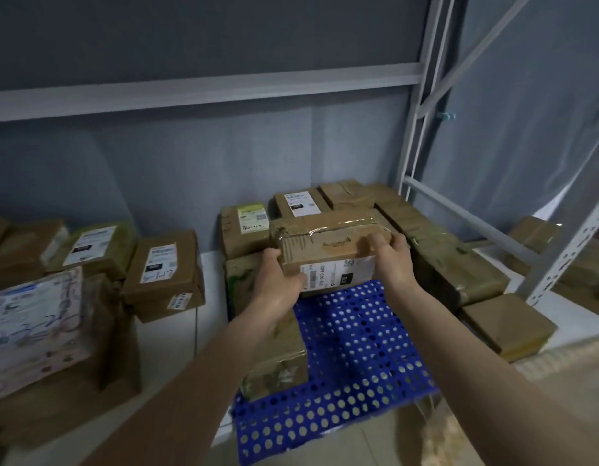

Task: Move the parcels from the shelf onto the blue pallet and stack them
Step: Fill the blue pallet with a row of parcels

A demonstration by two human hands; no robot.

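While held between both hands, poised over the far end of the blue pallet: a taped brown parcel, white label on its near face, seemingly clear of the perforated deck, though hard to tell whether its back edge touches the parcels behind. Left hand wrapped round the left end, thumb on the near face close to the label; right hand clamped on the right end, fingers curled over the top edge. Mid-task by the look of it, at the placing step. Already on the pallet: a back row against the wall, two with labels up; a long greenish-taped run down the right side; one near-left parcel, partly hidden by the left forearm. Bare blue deck in the middle and at the front. Left to fetch, most likely: several labelled parcels on the low white board to the left, judged to be the shelf, among them a large scribbled parcel. Next, probably: lower into the open gap in the middle, snug against the back row, square to the neighbours so as to give a flat bed for a second layer. Worth watching: fingers at the ends getting trapped against the side parcels on the way down; better to ease them out along the ends, then let go. Off the pallet, near its right edge: a floor parcel, close to the grey rack upright.
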